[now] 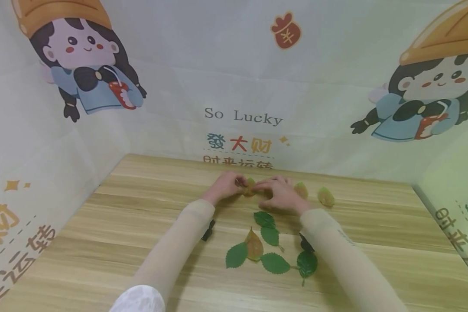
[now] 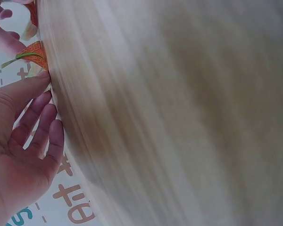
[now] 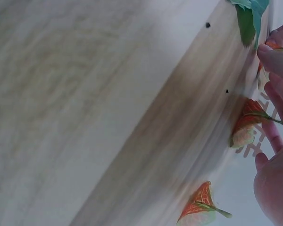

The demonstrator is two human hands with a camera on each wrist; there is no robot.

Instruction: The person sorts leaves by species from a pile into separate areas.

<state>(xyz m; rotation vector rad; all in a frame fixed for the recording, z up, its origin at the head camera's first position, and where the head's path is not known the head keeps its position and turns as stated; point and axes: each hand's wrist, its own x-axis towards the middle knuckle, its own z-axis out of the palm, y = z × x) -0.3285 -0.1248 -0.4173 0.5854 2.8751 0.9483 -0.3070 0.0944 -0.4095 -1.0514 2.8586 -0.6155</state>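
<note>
In the head view, an orange-brown leaf with a green end lies between both hands near the table's back edge. My left hand pinches its left side. The left wrist view shows the thumb against this leaf, its index fingertip partly hidden. From the other side, my right hand touches the leaf with fairly straight fingers. A second orange-green leaf lies beside the right hand, and a third sits farther right.
Nearer the body lie several green leaves, among them an upper one, a left one and a right one. A brown leaf is among them. Printed cloth rises behind the wooden table.
</note>
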